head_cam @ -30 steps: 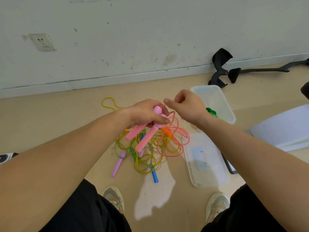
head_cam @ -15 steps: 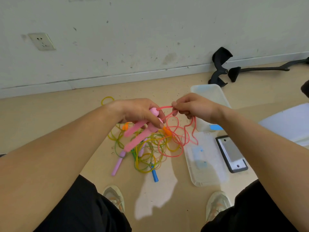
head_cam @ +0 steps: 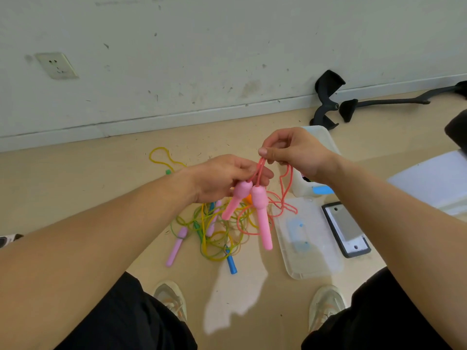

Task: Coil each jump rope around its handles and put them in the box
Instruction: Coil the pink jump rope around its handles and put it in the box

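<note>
Pink cord in right fingers, handles below

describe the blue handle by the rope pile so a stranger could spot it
Find the tangle of ropes on the floor, in front of the shoes. At its edge nearest the shoes a short blue handle pokes out. Its bright blue sets it apart from the lilac handle on its left and the pink handles held above.

A scuffed, pale wall with a white socket meets a tan floor at a pale skirting, where black curved parts lie, and a bright light patch marks the floor.
</note>
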Demonstrator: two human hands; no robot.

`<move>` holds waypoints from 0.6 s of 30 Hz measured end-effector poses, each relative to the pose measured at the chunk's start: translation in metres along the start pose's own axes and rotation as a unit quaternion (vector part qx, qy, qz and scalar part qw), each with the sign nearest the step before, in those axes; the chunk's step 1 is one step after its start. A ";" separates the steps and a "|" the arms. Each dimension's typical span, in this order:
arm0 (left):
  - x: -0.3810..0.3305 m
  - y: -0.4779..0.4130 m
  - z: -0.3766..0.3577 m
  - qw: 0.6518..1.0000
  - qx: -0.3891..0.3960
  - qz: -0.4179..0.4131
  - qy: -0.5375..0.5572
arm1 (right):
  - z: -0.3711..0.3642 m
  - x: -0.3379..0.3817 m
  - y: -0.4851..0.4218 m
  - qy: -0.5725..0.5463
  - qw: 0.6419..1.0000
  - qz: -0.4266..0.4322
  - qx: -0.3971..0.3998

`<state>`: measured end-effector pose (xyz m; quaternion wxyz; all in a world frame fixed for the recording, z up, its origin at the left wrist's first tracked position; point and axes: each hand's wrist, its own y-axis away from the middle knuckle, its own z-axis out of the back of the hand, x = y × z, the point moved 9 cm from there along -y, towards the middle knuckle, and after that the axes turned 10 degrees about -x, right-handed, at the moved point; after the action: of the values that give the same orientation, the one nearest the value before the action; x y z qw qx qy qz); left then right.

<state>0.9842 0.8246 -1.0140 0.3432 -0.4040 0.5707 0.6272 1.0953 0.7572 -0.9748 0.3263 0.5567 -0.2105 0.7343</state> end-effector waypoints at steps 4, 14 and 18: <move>0.004 0.002 -0.012 1.000 0.004 0.004 -0.020 | -0.001 -0.003 0.001 0.021 1.000 0.008 0.003; -0.018 0.007 -0.012 0.998 0.009 -0.060 0.013 | 0.009 -0.007 0.005 0.019 1.000 0.005 -0.021; -0.029 0.005 0.010 0.989 -0.064 -0.072 0.115 | 0.000 -0.023 0.009 0.020 0.999 -0.038 -0.007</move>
<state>0.9911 0.8350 -0.9850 0.2935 -0.5347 0.5344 0.5852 1.0922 0.7453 -0.9962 0.3623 0.5472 -0.1877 0.7308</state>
